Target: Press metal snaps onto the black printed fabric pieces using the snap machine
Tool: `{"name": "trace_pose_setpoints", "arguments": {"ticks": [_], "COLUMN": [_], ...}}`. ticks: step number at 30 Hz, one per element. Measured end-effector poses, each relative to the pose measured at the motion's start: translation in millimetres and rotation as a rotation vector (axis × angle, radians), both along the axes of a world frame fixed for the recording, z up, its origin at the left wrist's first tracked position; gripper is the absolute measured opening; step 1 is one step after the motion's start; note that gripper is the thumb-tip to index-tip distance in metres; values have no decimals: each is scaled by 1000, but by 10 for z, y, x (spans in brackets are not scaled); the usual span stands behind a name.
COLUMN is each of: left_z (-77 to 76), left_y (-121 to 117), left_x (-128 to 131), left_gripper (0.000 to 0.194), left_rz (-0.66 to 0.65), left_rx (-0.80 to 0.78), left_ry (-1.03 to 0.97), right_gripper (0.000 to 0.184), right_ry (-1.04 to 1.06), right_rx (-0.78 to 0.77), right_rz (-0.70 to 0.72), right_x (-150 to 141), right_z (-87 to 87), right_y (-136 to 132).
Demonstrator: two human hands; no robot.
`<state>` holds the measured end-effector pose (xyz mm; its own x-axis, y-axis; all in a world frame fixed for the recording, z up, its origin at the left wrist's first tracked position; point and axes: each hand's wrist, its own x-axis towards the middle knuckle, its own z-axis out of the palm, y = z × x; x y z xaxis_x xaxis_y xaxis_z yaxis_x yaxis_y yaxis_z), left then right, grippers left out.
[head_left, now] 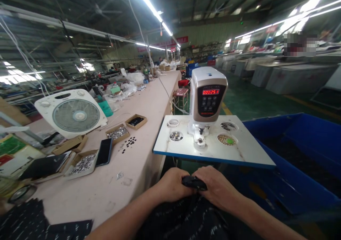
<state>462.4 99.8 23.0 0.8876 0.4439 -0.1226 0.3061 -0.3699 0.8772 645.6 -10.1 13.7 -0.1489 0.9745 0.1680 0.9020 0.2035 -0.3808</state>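
Observation:
My left hand (172, 184) and my right hand (216, 187) are closed on a folded piece of black fabric (194, 183), one at each end of the fold. The rest of this dark cloth, with small white marks, hangs down over my lap. Just beyond my hands stands a white snap-fastening machine (209, 76) with a red lit counter. Its pressing head sits above a small die (199, 141) on the white machine table (183, 151). Round cups in that tabletop hold small metal parts. The cloth is apart from the die.
On the long workbench (149, 105) at left are a white box fan (76, 112), a phone (104, 152), boxes of metal fasteners (84, 163), loose black caps (129, 143) and dark patterned cloth (23, 218). A large blue bin (298, 133) stands to the right.

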Motion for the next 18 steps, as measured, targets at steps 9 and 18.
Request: {"name": "trace_pose_setpoints", "arguments": {"ticks": [9,18], "left_z": [207,7], "left_y": [258,64], "left_x": [300,327], "left_gripper": [13,16], "left_rz": [-179,-197], "left_rx": [991,530], "left_ry": [7,266], "right_gripper": [37,26], "right_ry": [105,215], "right_rx": [189,88], "right_rz": [-116,-92], "right_x": [309,105], "right_z": [94,-213], "right_y": [-77,-295]}}
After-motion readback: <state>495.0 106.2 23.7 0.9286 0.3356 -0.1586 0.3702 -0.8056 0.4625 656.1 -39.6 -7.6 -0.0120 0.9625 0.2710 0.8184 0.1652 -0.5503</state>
